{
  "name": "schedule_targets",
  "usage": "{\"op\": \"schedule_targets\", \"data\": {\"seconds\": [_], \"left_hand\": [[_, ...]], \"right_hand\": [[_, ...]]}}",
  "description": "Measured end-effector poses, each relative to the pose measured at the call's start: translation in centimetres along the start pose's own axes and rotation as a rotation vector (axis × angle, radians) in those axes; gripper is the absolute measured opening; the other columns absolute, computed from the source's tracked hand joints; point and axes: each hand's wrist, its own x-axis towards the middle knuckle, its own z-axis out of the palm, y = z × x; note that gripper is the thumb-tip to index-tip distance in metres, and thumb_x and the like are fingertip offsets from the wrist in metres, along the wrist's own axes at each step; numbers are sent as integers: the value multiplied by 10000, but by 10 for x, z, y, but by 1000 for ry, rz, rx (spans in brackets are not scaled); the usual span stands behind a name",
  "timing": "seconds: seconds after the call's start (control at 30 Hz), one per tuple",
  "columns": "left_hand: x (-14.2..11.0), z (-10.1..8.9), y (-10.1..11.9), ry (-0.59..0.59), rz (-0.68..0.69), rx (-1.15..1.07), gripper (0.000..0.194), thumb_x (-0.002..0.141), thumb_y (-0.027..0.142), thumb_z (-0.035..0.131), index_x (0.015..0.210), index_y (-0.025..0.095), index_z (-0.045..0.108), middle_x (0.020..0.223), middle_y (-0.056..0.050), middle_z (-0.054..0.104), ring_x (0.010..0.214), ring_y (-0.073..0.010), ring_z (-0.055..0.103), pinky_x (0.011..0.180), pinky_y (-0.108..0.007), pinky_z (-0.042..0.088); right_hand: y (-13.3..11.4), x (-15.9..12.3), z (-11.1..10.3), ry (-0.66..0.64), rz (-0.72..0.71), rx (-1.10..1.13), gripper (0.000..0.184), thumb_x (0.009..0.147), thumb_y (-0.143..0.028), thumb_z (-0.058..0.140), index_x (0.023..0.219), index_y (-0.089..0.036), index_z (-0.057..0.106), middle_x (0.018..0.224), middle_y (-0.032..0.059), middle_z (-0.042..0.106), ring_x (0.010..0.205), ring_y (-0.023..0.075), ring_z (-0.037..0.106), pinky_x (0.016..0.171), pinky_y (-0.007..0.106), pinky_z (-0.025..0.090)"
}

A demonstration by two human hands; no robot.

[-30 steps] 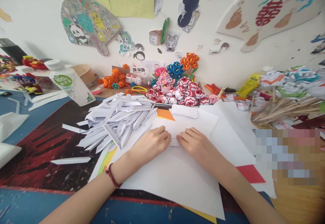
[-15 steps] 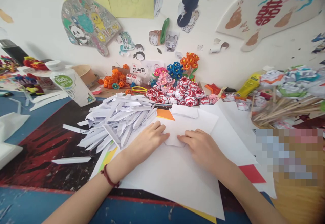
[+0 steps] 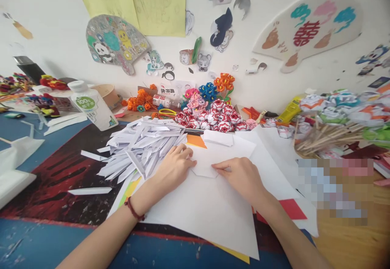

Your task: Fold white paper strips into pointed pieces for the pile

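Wall (image 3: 55, 29), off-white: two yellow sheets, paper cut-outs and two decorated fans, one patterned grey (image 3: 114, 43), one pale with red characters (image 3: 310, 29). Below it, your table (image 3: 36, 240), blue, bearing a black-and-red mat (image 3: 55, 191).

Head view, itemised:

Folded white paper (image 3: 204, 166), one: lies flat between your hands, its near corners cut off at a slant, on top of large white sheets (image 3: 219, 220).

Hands, two, bare, apart from each other. Your left hand (image 3: 176, 165), with a dark red bracelet (image 3: 133, 210) at the wrist, has bent fingers at the paper's left side. Your right hand (image 3: 243, 175) sets its forefinger at the right side, near the near corner. Whether either one pinches the paper, you cannot tell from here.

Narrow folded white strips (image 3: 143, 147), one large heap, beyond and left of your left hand; a single strip (image 3: 89, 191) lies apart on the mat.

Small white paper stack (image 3: 218, 138), beyond the folded paper, beside an orange sheet (image 3: 196, 141). Red sheet (image 3: 292, 210), partly showing by your right forearm.

White bottle (image 3: 94, 106), green label, tilted in your view, left of the heap. Red-and-white flowers (image 3: 222, 116), one cluster, at the back. Wooden sticks (image 3: 329, 137), one bundle, far right.
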Motion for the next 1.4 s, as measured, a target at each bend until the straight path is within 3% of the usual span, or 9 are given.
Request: {"op": "schedule_targets", "data": {"seconds": [0.13,0.27,0.4,0.57,0.77,1.0,1.23,1.4], "left_hand": [[1,3,1,38,-27,27,253,785,14,489,740,172,681,962,-65,620,966,-239,480,778,-380,375],[8,8,9,129,-97,-32,235,861,89,459,952,184,654,993,-63,615,961,-225,489,782,-373,378],[15,13,15,77,-125,-112,128,880,254,524,947,179,603,975,-54,602,963,-227,487,790,-378,375],[17,13,16,44,-195,-221,33,841,202,577,861,177,568,902,-25,600,925,-211,493,770,-357,367],[17,15,12,48,-267,-414,7,826,185,588,821,182,585,823,-10,619,854,-180,529,761,-319,374],[15,7,8,66,-314,-540,96,812,229,611,778,190,692,759,-19,660,731,-151,556,679,-263,377],[13,1,12,25,-282,-661,118,789,187,609,722,168,705,703,-10,681,645,-118,560,648,-231,377],[15,0,9,47,-334,-626,178,852,256,543,785,179,689,765,-7,694,663,-124,559,652,-241,373]], "right_hand": [[-3,3,-4,-65,86,64,230,789,-183,625,877,-348,760,893,-28,748,844,253,695,666,340,522],[-6,5,-5,-64,91,125,203,783,-192,627,854,-326,762,874,-31,751,837,236,691,691,327,508],[-7,7,1,-29,51,145,116,790,-229,635,808,-278,739,822,-16,737,743,196,667,655,297,469],[-5,10,13,4,-32,133,83,775,-208,657,857,-219,672,837,10,650,715,165,600,638,277,421],[-3,13,14,-46,-69,230,61,788,-191,646,741,-197,607,775,7,621,782,176,560,705,287,399],[-9,14,9,-92,-58,412,77,832,-233,599,815,-209,671,737,-5,644,659,143,556,626,260,394],[-10,14,11,-74,-85,481,125,755,-138,653,642,-179,686,639,-2,638,596,125,526,598,248,395],[-6,16,10,-27,-83,521,118,756,-163,648,649,-178,695,659,14,643,609,134,528,610,264,405]]}}
